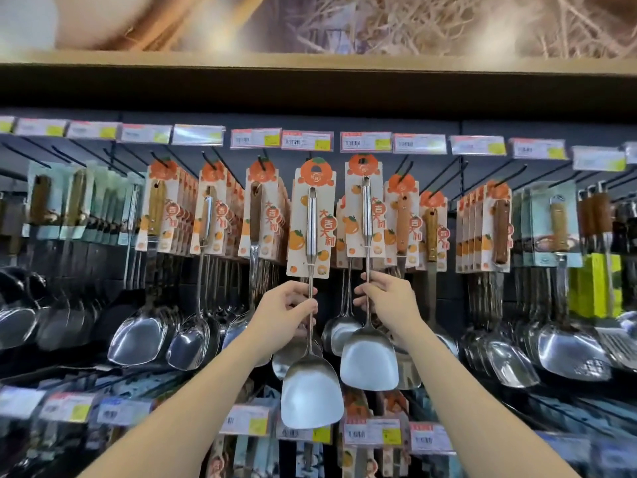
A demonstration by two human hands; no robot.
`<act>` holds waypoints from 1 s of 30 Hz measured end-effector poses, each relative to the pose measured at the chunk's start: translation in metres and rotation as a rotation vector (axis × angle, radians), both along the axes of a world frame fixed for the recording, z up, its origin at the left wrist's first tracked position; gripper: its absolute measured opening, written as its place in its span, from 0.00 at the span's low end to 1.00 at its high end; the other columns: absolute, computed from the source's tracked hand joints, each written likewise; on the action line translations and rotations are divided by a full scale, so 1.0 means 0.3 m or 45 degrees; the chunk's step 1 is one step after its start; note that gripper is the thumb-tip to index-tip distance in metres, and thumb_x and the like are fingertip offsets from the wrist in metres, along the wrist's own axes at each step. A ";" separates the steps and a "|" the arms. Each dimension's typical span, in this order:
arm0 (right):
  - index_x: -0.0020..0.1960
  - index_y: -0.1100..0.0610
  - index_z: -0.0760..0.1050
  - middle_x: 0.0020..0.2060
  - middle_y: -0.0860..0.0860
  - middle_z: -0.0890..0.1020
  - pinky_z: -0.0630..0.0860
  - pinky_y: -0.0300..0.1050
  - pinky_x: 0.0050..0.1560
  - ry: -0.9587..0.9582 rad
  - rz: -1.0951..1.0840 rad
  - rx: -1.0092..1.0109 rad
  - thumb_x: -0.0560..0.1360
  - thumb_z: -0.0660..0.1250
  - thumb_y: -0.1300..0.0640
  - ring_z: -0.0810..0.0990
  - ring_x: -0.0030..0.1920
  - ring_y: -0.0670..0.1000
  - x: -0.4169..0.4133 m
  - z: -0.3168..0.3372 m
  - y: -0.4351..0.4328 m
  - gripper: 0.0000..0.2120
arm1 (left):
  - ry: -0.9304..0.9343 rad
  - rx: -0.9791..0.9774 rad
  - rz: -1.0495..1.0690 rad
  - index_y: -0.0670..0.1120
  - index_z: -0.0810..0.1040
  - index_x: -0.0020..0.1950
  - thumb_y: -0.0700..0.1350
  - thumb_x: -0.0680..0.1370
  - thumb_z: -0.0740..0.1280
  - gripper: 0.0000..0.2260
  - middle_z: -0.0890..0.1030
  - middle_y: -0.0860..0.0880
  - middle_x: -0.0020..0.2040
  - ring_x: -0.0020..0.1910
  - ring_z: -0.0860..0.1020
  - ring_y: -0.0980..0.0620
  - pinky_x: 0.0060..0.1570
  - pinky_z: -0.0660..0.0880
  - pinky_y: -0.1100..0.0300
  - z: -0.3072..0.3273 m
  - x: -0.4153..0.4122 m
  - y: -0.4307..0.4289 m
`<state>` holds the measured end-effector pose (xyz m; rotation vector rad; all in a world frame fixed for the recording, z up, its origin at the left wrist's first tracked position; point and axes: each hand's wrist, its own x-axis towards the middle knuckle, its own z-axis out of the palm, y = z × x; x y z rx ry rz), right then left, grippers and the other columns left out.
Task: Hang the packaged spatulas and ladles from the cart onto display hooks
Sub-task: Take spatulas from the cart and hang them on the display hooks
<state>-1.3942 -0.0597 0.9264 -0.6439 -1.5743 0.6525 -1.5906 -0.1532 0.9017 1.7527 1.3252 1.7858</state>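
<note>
Each hand grips a carded spatula: left hand (287,313), right hand (382,298); hooks above already crowded, cart unseen.

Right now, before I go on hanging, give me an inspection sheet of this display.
Surface: dark hook wall under a wooden shelf.
Job's things: two packaged steel spatulas, left spatula and right spatula, cards at hook height.
Clutter: hung ladles, wooden-handled turners, price tags.
Grippers: left hand shut on left spatula's shaft; right hand shut on right spatula's shaft.
Cables: nothing seen.
Surroundings: lower rack of goods; cart not in view.
</note>
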 end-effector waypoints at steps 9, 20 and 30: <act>0.64 0.59 0.79 0.50 0.56 0.87 0.84 0.55 0.54 -0.015 -0.069 -0.032 0.80 0.65 0.65 0.87 0.39 0.51 -0.032 0.037 0.065 0.14 | 0.022 -0.005 -0.055 0.49 0.81 0.59 0.41 0.81 0.69 0.08 0.86 0.44 0.47 0.48 0.86 0.42 0.50 0.84 0.41 0.023 -0.030 0.021; 0.67 0.62 0.76 0.45 0.58 0.85 0.84 0.50 0.49 0.019 -0.012 -0.234 0.81 0.63 0.66 0.84 0.38 0.53 -0.089 0.018 0.175 0.15 | 0.029 0.015 -0.120 0.47 0.80 0.61 0.40 0.82 0.69 0.08 0.86 0.42 0.48 0.43 0.85 0.48 0.50 0.84 0.40 0.028 -0.069 0.037; 0.46 0.56 0.82 0.38 0.56 0.82 0.80 0.41 0.33 0.025 -0.066 -0.405 0.81 0.62 0.69 0.79 0.34 0.51 -0.157 0.017 0.304 0.14 | 0.048 0.009 -0.172 0.48 0.81 0.60 0.41 0.82 0.69 0.08 0.86 0.43 0.47 0.46 0.86 0.45 0.49 0.85 0.46 0.008 -0.075 0.089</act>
